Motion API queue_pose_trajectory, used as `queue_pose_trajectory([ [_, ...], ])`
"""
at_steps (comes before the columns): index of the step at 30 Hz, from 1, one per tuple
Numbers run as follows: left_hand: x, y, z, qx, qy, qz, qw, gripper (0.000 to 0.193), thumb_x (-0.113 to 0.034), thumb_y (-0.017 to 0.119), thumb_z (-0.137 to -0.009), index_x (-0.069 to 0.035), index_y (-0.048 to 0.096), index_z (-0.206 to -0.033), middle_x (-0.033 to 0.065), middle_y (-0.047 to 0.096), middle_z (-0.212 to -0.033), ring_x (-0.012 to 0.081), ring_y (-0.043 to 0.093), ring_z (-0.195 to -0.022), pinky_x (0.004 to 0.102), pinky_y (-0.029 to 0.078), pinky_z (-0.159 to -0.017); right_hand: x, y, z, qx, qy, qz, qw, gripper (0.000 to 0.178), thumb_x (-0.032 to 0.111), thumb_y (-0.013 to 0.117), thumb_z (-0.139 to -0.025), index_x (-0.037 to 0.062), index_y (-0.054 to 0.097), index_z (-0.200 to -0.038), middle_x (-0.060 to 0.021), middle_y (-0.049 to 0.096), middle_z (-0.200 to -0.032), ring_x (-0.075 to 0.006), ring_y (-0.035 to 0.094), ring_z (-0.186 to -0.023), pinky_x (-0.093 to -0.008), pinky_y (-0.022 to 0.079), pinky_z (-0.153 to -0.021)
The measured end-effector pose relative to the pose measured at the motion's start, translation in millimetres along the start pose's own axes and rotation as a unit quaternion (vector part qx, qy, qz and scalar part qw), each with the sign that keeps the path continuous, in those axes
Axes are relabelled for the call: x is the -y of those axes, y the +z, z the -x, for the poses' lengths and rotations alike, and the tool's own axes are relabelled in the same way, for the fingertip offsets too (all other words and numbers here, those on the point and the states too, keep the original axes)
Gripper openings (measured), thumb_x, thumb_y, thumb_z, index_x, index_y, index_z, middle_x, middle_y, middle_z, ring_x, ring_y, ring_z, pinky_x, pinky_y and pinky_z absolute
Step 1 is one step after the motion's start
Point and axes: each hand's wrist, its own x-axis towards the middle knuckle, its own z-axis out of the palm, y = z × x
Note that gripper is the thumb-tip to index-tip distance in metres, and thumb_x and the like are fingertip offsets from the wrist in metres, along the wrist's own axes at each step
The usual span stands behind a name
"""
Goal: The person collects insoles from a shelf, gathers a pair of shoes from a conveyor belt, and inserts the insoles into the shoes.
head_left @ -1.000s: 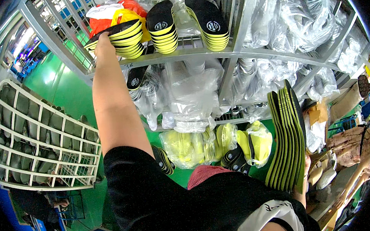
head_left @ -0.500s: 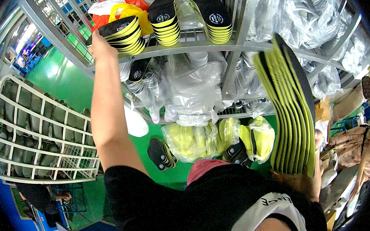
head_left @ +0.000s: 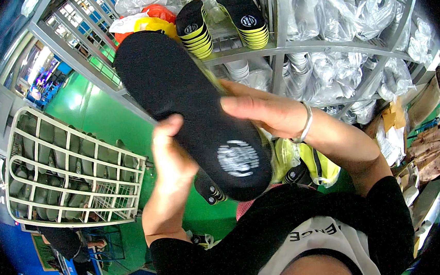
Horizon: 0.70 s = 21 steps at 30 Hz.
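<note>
A stack of black insoles (head_left: 179, 84) with yellow-green edges is held up in front of me, slanted, its black top face towards me and a round white print near the lower end. My left hand (head_left: 172, 154) grips its left edge, thumb over the top face. On the opposite edge my right hand (head_left: 264, 105) is closed, thumb also on the face, a white band at its wrist. How many layers I hold is hidden. Behind it on the rack shelf stand two more insole stacks, a middle one (head_left: 193, 31) and a right one (head_left: 246, 22).
Red, yellow and white plastic bags (head_left: 151, 21) lie on the metal rack (head_left: 275, 50). Wrapped clear bundles (head_left: 323, 72) fill its right side. A white wire cart (head_left: 73, 175) with dark green pieces stands left. Yellow-green bagged insoles (head_left: 326, 168) sit on the floor; a person (head_left: 65, 242) is lower left.
My right hand has swung the insole stack inward from the right. My left hand has come down from the shelf's left stack to the held one, which now covers that shelf spot.
</note>
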Motion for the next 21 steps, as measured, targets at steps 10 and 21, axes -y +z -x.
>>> queue_pose_trajectory([
  [10, -129.4, -33.1, -154.4, -0.059, 0.015, 0.001, 0.998, 0.049, -0.03, 0.047, -0.068, -0.003, 0.046, -0.108, 0.0135, 0.049, -0.111, 0.0323, 0.045, -0.101, 0.0511, 0.034, -0.083, -38.8, -61.1, 77.6, -0.209, 0.161, 0.04, 0.964, 0.05, 0.025, 0.055, -0.078, 0.0031, 0.038, -0.12, -0.0052, 0.045, -0.115, -0.0144, 0.044, -0.103, -0.0292, 0.038, -0.082],
  [21, -118.0, -41.1, -229.3, -0.233, -0.045, -0.103, 0.966, 0.049, -0.04, 0.021, -0.083, -0.011, 0.045, -0.115, 0.008, 0.044, -0.121, 0.0262, 0.037, -0.115, 0.0518, 0.017, -0.093, -212.3, -117.9, 424.7, -0.678, 0.072, -0.383, 0.623, 0.023, 0.026, 0.044, -0.079, 0.0144, 0.042, -0.058, 0.0012, 0.041, -0.058, -0.0158, 0.044, -0.058, -0.0293, 0.042, -0.046],
])
